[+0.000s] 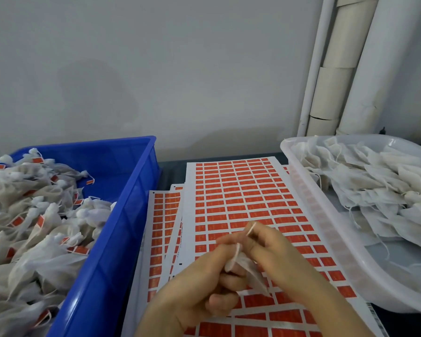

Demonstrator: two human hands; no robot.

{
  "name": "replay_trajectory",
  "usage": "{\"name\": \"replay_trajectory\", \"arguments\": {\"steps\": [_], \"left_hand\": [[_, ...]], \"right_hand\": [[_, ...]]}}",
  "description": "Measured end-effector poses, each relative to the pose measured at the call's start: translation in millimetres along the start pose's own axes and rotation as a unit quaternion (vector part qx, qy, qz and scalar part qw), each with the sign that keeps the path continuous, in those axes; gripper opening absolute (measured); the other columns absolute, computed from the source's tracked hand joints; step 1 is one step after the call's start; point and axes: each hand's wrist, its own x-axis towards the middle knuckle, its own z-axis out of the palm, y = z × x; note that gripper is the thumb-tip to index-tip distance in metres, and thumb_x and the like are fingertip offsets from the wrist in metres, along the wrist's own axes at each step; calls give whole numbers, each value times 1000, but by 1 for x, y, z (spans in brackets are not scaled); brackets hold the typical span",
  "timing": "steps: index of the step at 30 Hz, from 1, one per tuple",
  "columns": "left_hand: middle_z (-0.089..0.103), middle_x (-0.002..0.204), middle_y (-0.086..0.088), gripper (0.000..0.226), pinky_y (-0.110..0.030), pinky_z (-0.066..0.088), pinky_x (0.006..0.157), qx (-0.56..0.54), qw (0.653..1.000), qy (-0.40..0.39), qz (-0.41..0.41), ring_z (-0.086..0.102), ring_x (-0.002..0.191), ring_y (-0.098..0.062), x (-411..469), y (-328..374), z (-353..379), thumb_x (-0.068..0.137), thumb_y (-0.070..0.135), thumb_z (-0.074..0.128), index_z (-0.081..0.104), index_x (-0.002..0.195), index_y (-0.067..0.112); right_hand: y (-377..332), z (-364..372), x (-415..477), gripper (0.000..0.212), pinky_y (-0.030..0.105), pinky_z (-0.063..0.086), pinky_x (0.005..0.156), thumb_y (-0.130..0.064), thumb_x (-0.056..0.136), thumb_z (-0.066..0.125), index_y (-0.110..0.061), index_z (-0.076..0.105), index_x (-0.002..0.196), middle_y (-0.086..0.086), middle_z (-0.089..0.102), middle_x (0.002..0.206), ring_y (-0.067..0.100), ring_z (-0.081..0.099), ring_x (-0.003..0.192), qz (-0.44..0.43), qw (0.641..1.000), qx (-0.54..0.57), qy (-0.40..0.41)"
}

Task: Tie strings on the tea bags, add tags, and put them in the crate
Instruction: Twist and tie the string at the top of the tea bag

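Nearest, the left hand (199,295) curls its fingers round the gathered neck of a white tea bag (253,276), while the right hand (277,254) just beside it pinches a loop of white string (251,229) at its fingertips. Both are above overlapping sheets of red tags (241,190) in the middle. At left, a blue crate (122,229) holds a heap of tagged bags (34,227). At right, a white tray (326,229) holds a pile of untagged bags (374,186)
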Motion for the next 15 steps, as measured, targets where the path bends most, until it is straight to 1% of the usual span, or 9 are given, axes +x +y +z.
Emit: {"name": "replay_trajectory", "arguments": {"steps": [1,3,4,6,7,8,11,13,15], "left_hand": [[37,54,4,45,-13,29,37,-2,1000,-1,-1,32,37,-5,0,0,-1,95,40,43,64,58,26],[38,55,3,34,-12,29,37,-4,1000,-4,1,32,37,-5,1,0,-4,90,34,51,63,60,23],[39,56,3,28,-12,27,39,-10,1000,-6,3,33,38,-5,2,0,-5,89,30,54,62,63,20],[41,58,2,21,-13,25,42,-28,1000,-2,3,34,39,-5,4,-1,-6,86,25,58,62,67,17],[41,59,1,20,-14,24,42,-24,1000,8,4,35,39,-6,5,-1,-6,85,25,58,61,67,16],[42,59,1,19,-14,25,42,-8,1000,29,4,36,41,-6,7,-2,-7,85,25,58,59,69,15],[49,57,0,17,-17,33,44,106,983,148,10,41,46,-8,11,-5,-7,82,27,60,57,74,12],[56,57,2,12,-17,39,46,181,955,234,32,46,44,-5,15,-8,-2,84,27,61,63,79,16],[58,60,4,8,-11,41,46,223,916,320,89,49,45,-4,18,-10,4,85,23,61,63,77,22]], "right_hand": [[1,3,0,26,17,51,65,-48,87,45,-28,60,93,-17,68,81,-3,62,69,1,1000,-12,-3],[2,5,0,30,16,47,56,-55,82,43,-30,57,92,-15,64,72,0,59,61,-3,1000,-15,7],[3,5,0,34,18,49,58,-58,78,42,-30,57,91,-14,65,74,1,60,64,-5,1000,-12,12],[5,6,0,41,23,53,74,-63,74,38,-30,55,91,-10,65,85,6,62,79,-10,999,-23,23],[6,6,0,43,23,51,77,-64,73,36,-30,53,90,-10,63,87,6,60,83,-15,999,-35,28],[7,7,0,43,20,50,76,-64,73,35,-29,52,90,-10,61,87,5,59,83,-20,998,-45,34],[8,7,2,33,12,44,63,-58,79,37,-29,50,87,-12,57,78,3,57,75,-35,995,-52,76],[8,6,1,21,9,43,61,-49,87,42,-30,51,86,-14,57,76,-1,57,76,-51,993,-53,92],[7,9,0,15,7,44,61,-44,87,45,-30,50,84,-17,58,76,-7,56,80,-81,991,-47,96]]}}
